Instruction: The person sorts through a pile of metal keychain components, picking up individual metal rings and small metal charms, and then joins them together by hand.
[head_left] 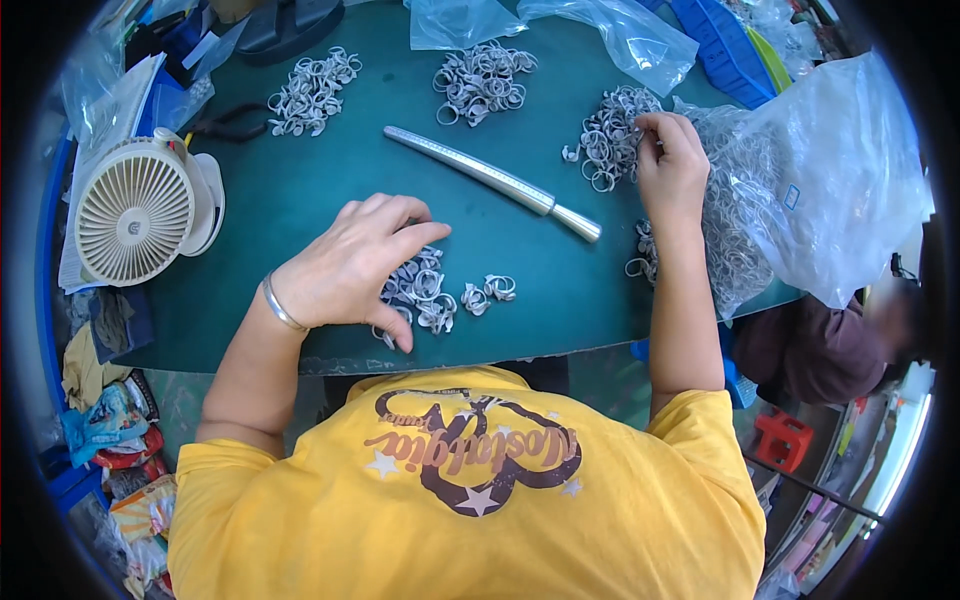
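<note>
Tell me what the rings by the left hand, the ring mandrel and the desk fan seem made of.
Rings: probably metal, dull grey, with little shine.
Ring mandrel: apparently polished steel, given the bright reflections along it.
Desk fan: likely cream plastic, judging by its smooth, moulded look.

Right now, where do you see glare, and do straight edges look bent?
Head view: glare shines on the tapered metal rod and the clear bag; also head view: the green table's near edge curves, and the corners fall into black.
</note>
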